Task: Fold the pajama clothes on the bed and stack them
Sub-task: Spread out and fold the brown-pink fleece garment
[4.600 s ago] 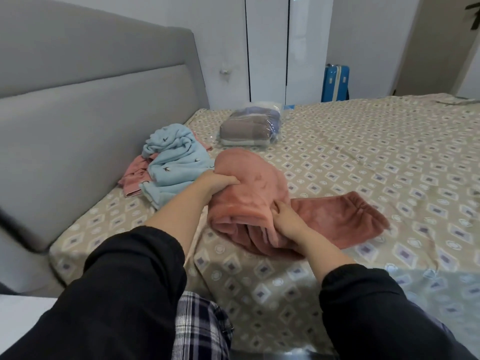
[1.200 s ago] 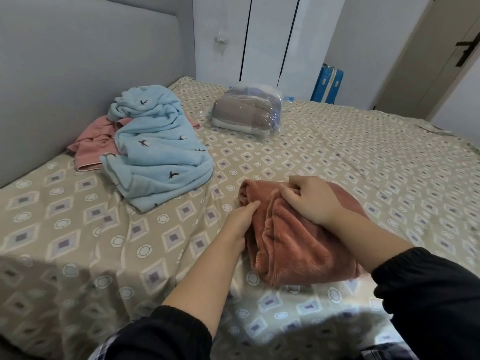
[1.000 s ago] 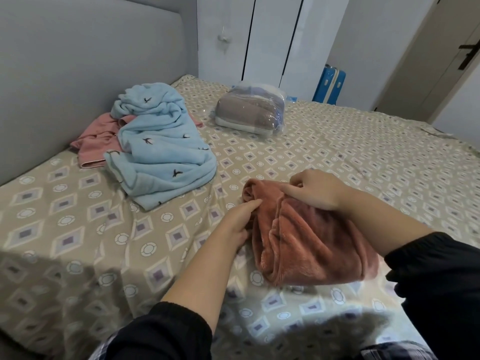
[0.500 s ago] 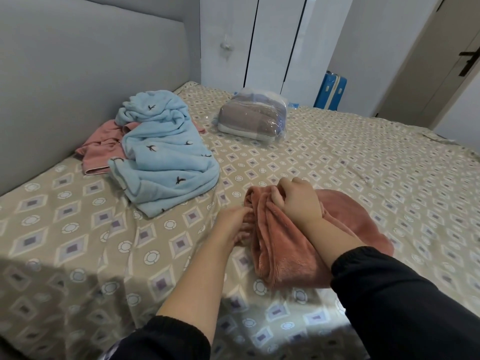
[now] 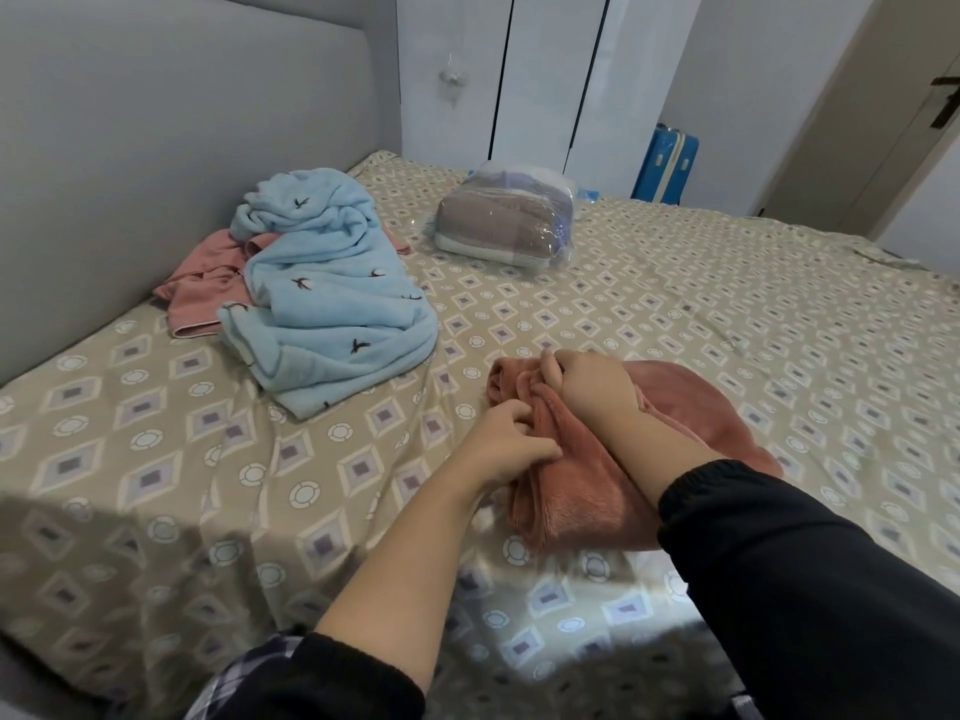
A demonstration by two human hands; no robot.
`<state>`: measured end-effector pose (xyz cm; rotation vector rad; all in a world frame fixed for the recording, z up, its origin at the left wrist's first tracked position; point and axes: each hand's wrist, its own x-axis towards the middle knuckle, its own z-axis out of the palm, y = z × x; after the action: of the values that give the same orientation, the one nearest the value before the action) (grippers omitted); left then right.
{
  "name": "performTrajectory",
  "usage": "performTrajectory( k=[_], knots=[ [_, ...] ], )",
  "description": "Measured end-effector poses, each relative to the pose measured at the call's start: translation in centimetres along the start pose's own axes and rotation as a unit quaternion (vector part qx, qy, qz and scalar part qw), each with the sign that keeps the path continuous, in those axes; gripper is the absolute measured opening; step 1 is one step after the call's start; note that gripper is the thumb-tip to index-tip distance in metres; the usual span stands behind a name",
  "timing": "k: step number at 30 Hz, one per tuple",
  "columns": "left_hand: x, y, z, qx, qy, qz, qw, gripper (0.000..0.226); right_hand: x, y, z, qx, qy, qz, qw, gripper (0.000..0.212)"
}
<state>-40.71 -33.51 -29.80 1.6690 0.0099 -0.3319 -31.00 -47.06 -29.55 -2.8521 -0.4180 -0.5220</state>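
Rust pajama (image 5: 571,496): fleece, folded into a thick bundle. Lies on the sheet at near-centre of bed, right of the blue pajama & apart from it. A rounded part spreads flat to the right, behind the R forearm.
L hand (image 5: 506,441): fingers curled, pinching the bundle's left edge abt midway along. Forearm bare, black sleeve pushed up.
R hand (image 5: 589,381): closed like a fist round a gathered fold at the bundle's far-left corner, knuckles up. Forearm lies across the bundle's top.
Grip: both hands closed on the fabric, neither open. Hands near each other, not touching.
Headboard (image 5: 156,122): grey, padded, along the left side.
Pink pajama (image 5: 208,283): crumpled by the headboard, partly under the blue one.
Blue pajama (image 5: 332,304): fleece w/ small dark bird marks, an unfolded heap.
Sheet (image 5: 727,314): beige w/ diamond & ring print, wrinkled by the L hand.
Bag (image 5: 506,226): clear plastic w/ folded grey-brown & white cloth inside, at the far side of the bed.
Wardrobe (image 5: 545,70): glossy white doors behind the bed.
Suitcase (image 5: 665,163): blue, upright, past the bed's far edge, right of the wardrobe.
Door (image 5: 857,122): beige w/ dark handle, far right.
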Motion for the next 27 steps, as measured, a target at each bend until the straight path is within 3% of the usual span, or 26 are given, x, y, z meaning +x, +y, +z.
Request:
performTrajectory(
  k=[5,8,11,13,15,17,18,20,23,27],
  knots=[
    [0.1,-1.2,-1.1,-0.068,-0.052,-0.026,0.996,0.032,1.2,1.9,-0.9,0.095,-0.083,0.032,0.991,0.051],
    [0.1,-1.1,-1.5,-0.081,-0.058,-0.039,0.994,0.031,1.4,1.7,-0.5,0.085,-0.092,0.033,0.992,0.051],
    [0.4,-0.2,-1.4,-0.007,0.024,-0.019,0.999,0.022,1.1,1.6,-1.5,0.072,-0.047,-0.026,0.996,0.040],
    [1.0,0.4,-1.5,0.096,0.119,0.030,0.988,0.026,1.0,2.9,-3.3,0.075,0.030,-0.023,0.996,0.034],
    [1.2,1.0,-1.3,0.173,0.207,0.070,0.960,0.026,0.1,5.0,-5.0,0.110,0.087,0.043,0.989,0.031],
    [1.6,1.3,-0.7,0.169,0.251,0.106,0.947,0.024,-1.2,6.8,-6.1,0.167,0.063,0.172,0.969,0.038],
    [1.9,1.4,-0.3,0.169,0.256,0.116,0.945,0.026,-1.8,7.4,-6.2,0.179,0.017,0.224,0.958,0.044],
    [2.5,1.4,0.6,0.194,0.245,0.115,0.943,0.036,-3.0,7.8,-5.9,0.183,-0.056,0.246,0.950,0.057],
    [3.4,1.0,1.5,0.199,0.252,0.118,0.940,0.040,-3.9,6.7,-5.2,0.179,-0.040,0.201,0.962,0.054],
    [4.0,0.8,1.9,0.085,0.248,0.097,0.960,0.045,-3.7,5.7,-4.2,0.124,0.001,0.164,0.979,0.055]
  ],
)
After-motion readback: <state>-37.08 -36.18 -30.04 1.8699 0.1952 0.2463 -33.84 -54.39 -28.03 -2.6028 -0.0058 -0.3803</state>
